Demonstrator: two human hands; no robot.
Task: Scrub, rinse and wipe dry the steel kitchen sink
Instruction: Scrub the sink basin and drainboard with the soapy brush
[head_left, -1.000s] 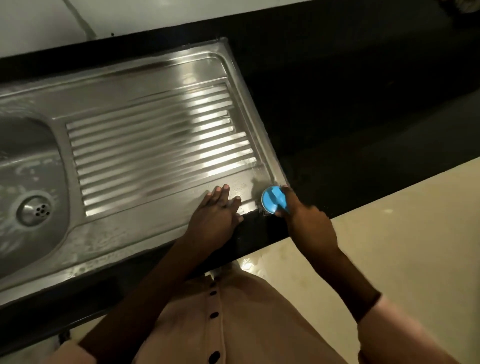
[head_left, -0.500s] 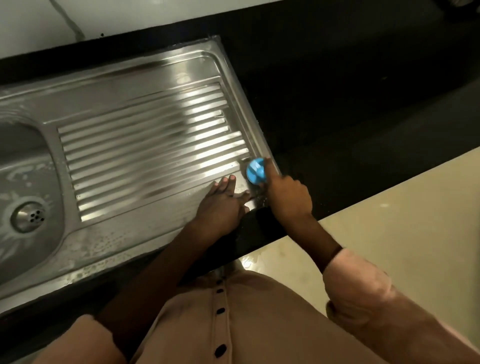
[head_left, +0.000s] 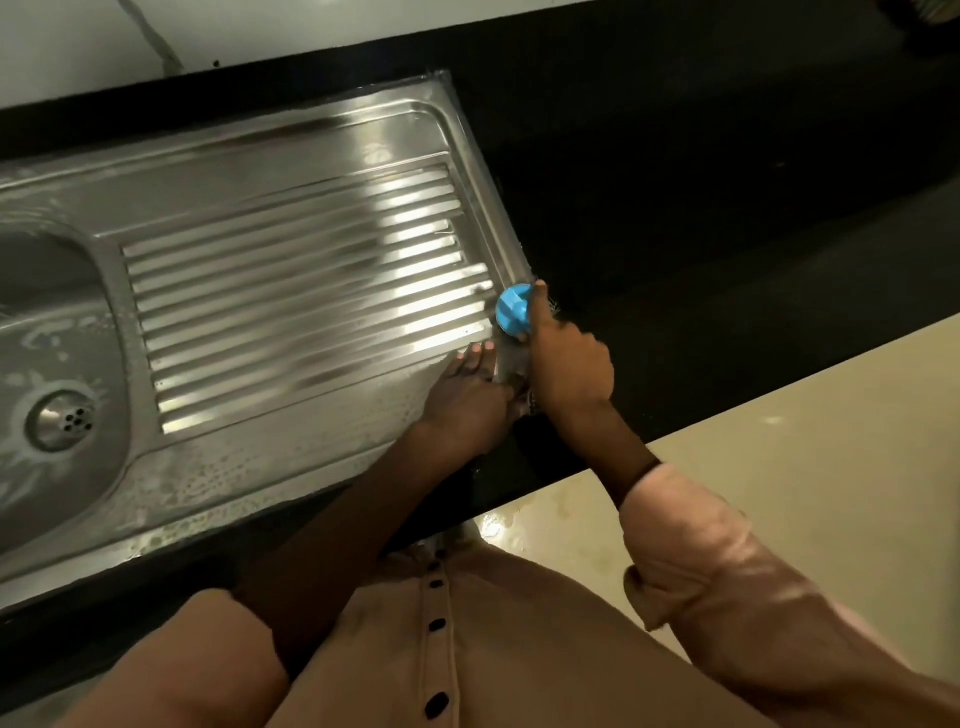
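The steel sink fills the left and middle of the head view, with a ribbed drainboard and a wet bowl with a round drain at the far left. My right hand grips a blue round scrubber on the drainboard's right rim. Just left of it, my left hand rests flat on the near right corner of the drainboard, fingers straight. Soapy droplets cover the sink's front strip.
A black countertop surrounds the sink and runs to the right. A white wall lies behind it. Beige floor shows at the right, with a wet patch near the counter edge.
My right hand has slid the blue scrubber away from me along the drainboard's right rim, from the near corner. My left hand has stayed flat in about the same spot.
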